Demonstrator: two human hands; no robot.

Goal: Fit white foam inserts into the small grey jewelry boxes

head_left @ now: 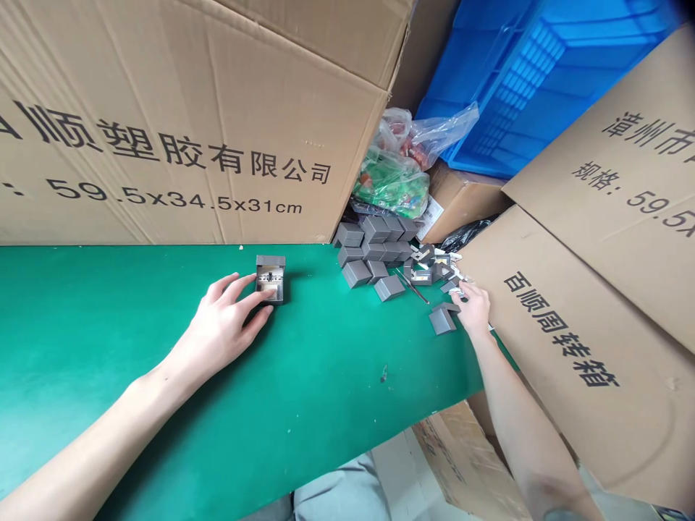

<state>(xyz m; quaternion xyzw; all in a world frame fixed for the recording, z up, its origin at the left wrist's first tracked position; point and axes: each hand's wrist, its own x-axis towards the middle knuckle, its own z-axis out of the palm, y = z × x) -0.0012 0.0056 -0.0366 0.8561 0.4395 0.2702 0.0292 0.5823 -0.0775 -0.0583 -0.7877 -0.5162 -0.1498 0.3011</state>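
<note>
My left hand (229, 312) has its fingers and thumb around the near left side of a small grey box (270, 262). The box's top stands open, and pale and dark fittings show inside it. Far to the right, my right hand (473, 307) is closed in a pinch beside a pile of small white and grey parts (446, 262). Its fingertips meet something pale that I cannot make out. A grey angled cover (443, 320) lies just left of this hand. Several closed grey boxes (376, 251) are stacked to the left of the loose parts.
A green table (331, 376) bears everything. One large carton (163, 123) walls its back, another carton (586, 325) its right side. Plastic bags (394, 181), a blue crate (499, 87) and a smaller carton (461, 199) fill the back corner. A thin dark tool (415, 288) lies near the boxes.
</note>
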